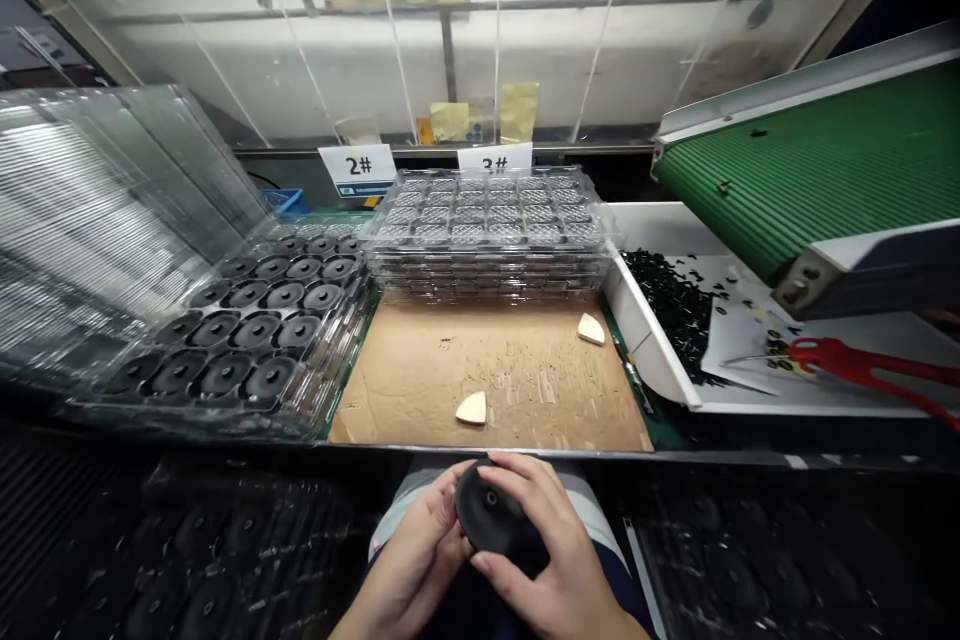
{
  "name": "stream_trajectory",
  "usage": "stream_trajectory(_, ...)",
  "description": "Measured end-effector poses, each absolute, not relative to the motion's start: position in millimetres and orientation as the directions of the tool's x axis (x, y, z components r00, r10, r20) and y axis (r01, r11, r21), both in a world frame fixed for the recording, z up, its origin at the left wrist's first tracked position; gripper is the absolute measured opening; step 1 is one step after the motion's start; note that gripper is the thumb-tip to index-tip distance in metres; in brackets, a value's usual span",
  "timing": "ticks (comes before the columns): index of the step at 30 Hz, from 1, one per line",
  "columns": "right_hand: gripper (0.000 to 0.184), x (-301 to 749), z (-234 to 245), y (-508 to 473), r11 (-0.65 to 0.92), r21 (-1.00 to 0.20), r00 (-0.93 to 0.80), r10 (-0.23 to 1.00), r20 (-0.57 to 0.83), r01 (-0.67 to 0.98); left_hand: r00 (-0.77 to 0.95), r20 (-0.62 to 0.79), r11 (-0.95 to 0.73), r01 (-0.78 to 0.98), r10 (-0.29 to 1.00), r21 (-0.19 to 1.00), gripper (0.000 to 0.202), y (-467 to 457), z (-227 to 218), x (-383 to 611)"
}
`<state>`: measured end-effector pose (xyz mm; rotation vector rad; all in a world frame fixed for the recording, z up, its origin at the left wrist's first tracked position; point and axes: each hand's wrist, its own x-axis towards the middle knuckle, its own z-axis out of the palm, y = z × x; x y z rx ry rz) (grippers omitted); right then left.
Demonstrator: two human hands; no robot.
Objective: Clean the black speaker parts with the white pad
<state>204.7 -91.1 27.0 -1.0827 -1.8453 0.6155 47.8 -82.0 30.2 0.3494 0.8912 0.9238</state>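
Both my hands hold a round black disc part (489, 517) with a small centre hole, low over my lap below the bench edge. My left hand (421, 552) cups it from the left, thumb on its rim. My right hand (546, 550) curls over it from the right, fingers wrapped round its top edge. On the bench's left, a clear blister tray (247, 330) holds several of the same black discs in rows. A stack of clear trays (487, 230) stands at the back centre.
A brown cardboard sheet (487, 375) carries two pale wedge pieces (472, 409) (591, 328). A white bin (679, 310) at right holds black scraps and red-handled scissors (855, 365) under a green conveyor (817, 160). Dark trays of discs flank my lap.
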Motion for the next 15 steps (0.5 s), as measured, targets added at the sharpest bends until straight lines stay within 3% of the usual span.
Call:
stream_trajectory(8, 0.052, 215.1, 8.4, -31.1, 0.436, -0.79, -0.272, 0.898, 0.346, 0.432, 0.334, -0.606, 0.688, -0.441, 0.722, 0.577, 0.041, -15.0, 15.1, 54.1)
stream_trajectory(15, 0.052, 219.1, 5.9, -13.8, 0.311, -0.802, -0.266, 0.944, 0.196, 0.51, 0.353, -0.627, 0.718, -0.404, 0.694, 0.567, 0.043, 9.7, -8.1, 57.6)
